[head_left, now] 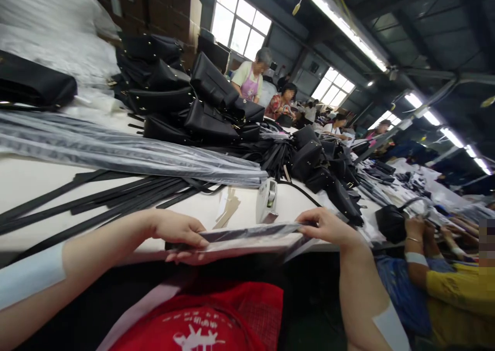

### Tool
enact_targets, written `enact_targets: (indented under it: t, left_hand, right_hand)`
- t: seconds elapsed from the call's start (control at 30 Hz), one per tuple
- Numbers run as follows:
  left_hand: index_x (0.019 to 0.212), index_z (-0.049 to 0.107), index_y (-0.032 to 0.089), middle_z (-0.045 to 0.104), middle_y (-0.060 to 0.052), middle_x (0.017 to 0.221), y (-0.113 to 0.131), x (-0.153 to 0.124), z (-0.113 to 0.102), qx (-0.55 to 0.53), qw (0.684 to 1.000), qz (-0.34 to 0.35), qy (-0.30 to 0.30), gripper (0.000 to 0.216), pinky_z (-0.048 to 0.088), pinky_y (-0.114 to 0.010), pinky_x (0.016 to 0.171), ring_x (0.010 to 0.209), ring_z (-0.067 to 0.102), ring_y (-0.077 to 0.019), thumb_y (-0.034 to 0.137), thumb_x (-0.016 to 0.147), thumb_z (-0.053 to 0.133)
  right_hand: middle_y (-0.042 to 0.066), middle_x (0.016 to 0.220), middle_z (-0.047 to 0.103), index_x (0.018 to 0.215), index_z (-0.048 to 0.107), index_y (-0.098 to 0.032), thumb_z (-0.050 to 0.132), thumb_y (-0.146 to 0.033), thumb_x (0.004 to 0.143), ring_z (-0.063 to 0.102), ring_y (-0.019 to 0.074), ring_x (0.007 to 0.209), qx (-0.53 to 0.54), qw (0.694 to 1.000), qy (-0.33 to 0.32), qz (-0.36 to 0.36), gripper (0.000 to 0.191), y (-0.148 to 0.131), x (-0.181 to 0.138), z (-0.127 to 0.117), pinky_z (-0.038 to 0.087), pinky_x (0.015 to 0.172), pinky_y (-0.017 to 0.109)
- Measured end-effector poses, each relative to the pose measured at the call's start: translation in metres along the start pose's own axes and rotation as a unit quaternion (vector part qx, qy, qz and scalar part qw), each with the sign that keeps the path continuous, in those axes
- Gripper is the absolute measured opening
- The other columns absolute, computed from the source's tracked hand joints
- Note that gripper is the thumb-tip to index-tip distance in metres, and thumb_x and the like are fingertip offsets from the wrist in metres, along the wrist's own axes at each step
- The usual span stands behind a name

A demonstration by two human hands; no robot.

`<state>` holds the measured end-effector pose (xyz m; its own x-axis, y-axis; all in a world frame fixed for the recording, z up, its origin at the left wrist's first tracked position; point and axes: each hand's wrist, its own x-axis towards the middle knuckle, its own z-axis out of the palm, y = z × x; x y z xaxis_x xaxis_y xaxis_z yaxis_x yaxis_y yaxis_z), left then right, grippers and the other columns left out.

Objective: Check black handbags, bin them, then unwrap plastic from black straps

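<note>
Strap [251,233] in a clear plastic sleeve sits lower centre of frame, held level just over the near edge of the table [23,178], betw. both hands. From my feed, the left hand [180,235] is closed on its left end, thumb on top, fingers under. The right hand [328,227] pinches the right end the same way.

I'd judge it light and limp. It'll sag in the middle w/o tension, and the film looks slick, so grip the ends through the plastic, not mid-span.

Just beyond, centre frame, is a tape dispenser [266,201] beside some card scraps [228,206]. Loose black straps [116,196] fan to the left, w/ a long wrapped bundle [135,155] behind them. Black bags [201,109] are piled at upper centre. At lower right a co-worker's hand [415,227] is on another bag [390,222]. More people are far back, too small to tell what they're doing.
</note>
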<state>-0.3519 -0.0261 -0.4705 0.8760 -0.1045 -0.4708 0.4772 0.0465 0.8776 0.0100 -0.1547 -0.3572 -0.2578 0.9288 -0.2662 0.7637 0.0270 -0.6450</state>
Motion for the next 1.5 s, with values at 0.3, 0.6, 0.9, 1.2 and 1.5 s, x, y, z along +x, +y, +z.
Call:
enact_targets:
  t: [0.3, 0.6, 0.9, 1.2, 1.5]
  left_hand:
    - [0.085, 0.065, 0.017, 0.056, 0.001, 0.052, -0.009, -0.016, 0.017, -0.02, 0.998, 0.055, 0.027, 0.046, 0.038, -0.021, 0.038, 0.036, 0.043, -0.0104, 0.058, 0.087, 0.044]
    - [0.088, 0.065, 0.015, 0.063, -0.002, 0.054, -0.016, -0.014, 0.029, -0.066, 0.994, 0.084, 0.032, 0.048, 0.036, -0.021, 0.035, 0.034, 0.045, -0.0105, 0.058, 0.087, 0.044]
    - [0.07, 0.065, 0.013, 0.048, 0.0, 0.042, -0.029, -0.004, 0.031, -0.094, 0.985, 0.004, 0.144, 0.057, 0.022, -0.022, 0.031, 0.031, 0.033, -0.0094, 0.066, 0.08, 0.048]
    - [0.065, 0.054, 0.018, 0.037, 0.005, 0.043, -0.015, -0.032, 0.026, -0.179, 0.966, -0.01, 0.188, 0.05, 0.005, -0.02, 0.032, 0.033, 0.015, -0.0047, 0.068, 0.072, 0.058]
    - [0.071, 0.064, 0.015, 0.042, 0.001, 0.05, 0.002, -0.009, 0.029, -0.061, 0.981, 0.007, 0.182, 0.048, 0.022, -0.021, 0.037, 0.042, 0.032, -0.0083, 0.06, 0.081, 0.052]
  right_hand:
    - [-0.005, 0.053, 0.035, 0.062, 0.052, -0.014, 0.053, -0.051, 0.085, 0.032, 0.0067, 0.05, -0.001, 0.991, -0.128, -0.042, 0.044, -0.021, 0.061, 0.084, 0.023, 0.045, 0.02]
    - [-0.005, 0.056, 0.028, 0.057, 0.045, -0.016, 0.051, -0.049, 0.086, 0.026, 0.0079, 0.054, -0.016, 0.994, -0.091, -0.063, 0.045, -0.017, 0.078, 0.096, 0.019, 0.049, 0.023]
    - [-0.005, 0.053, 0.032, 0.057, 0.052, -0.014, 0.056, -0.052, 0.082, 0.03, 0.0077, 0.052, 0.024, 0.996, -0.056, -0.069, 0.046, -0.006, 0.089, 0.092, 0.022, 0.048, 0.022]
    - [-0.001, 0.086, 0.068, 0.102, 0.067, -0.02, 0.073, -0.025, 0.066, 0.061, 0.0162, 0.077, -0.096, 0.99, 0.012, -0.106, 0.037, -0.005, 0.089, 0.093, 0.044, 0.07, 0.023]
    - [0.006, 0.098, 0.069, 0.1, 0.067, -0.017, 0.049, -0.01, 0.073, 0.063, 0.0202, 0.093, -0.094, 0.909, 0.381, -0.143, 0.033, 0.02, 0.082, 0.075, 0.047, 0.087, 0.032]
